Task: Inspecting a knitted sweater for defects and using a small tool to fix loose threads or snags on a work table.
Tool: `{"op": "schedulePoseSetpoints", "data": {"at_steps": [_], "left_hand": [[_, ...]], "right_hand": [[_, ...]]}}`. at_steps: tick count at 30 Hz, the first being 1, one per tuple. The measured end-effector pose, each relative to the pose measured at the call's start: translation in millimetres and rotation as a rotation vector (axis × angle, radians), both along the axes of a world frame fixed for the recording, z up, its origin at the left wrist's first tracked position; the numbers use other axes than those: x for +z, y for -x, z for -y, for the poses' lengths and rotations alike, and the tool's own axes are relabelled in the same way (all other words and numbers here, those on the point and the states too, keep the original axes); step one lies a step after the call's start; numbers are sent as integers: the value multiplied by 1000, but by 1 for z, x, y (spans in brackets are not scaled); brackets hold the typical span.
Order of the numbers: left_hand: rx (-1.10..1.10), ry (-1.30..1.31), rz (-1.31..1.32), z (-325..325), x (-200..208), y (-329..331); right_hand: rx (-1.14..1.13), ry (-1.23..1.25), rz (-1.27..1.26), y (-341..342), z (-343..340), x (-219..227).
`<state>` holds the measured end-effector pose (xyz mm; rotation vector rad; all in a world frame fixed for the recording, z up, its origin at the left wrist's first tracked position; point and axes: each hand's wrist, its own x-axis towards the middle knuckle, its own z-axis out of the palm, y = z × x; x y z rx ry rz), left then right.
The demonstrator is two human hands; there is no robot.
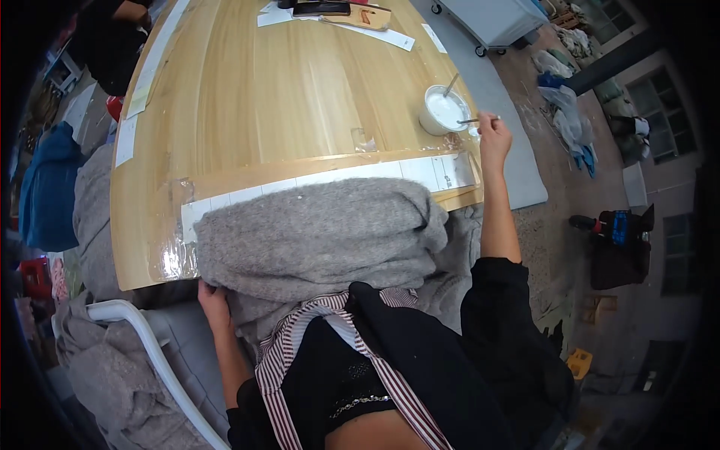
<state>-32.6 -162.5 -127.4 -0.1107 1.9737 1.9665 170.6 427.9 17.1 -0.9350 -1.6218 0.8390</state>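
Observation:
A fuzzy grey knit garment (315, 225) lies bunched across the near edge of the table, part of it hanging down in front of me. My left hand (214, 301) is closed at its lower left corner, below the table edge; some of the fingers are hidden by the knit. On the far right, my right hand (495, 139) pinches a thin stick-like tool (475, 120) whose tip reaches into a white tub (444, 111) of white liquid. A second thin handle (451, 84) leans up from the tub's far rim.
The wooden table (255, 112) carries a white paper strip (405, 171) and clear tape (176, 259). A phone (321, 9) lies at the far end. Grey knitwear (112, 367) rests by a white chair frame (154, 352) on my left. A person (109, 45) is at the far left.

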Motion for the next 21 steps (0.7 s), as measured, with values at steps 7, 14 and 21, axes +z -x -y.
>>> {"op": "schedulePoseSetpoints", "data": {"at_steps": [7, 14, 21], "left_hand": [[-201, 556, -228, 21, 21, -12], [-403, 947, -238, -1, 48, -9], [-279, -161, 7, -14, 166, -44]], "right_hand": [[48, 7, -74, -20, 55, -21], [536, 401, -90, 11, 176, -28], [925, 478, 164, 24, 243, 31]]}}
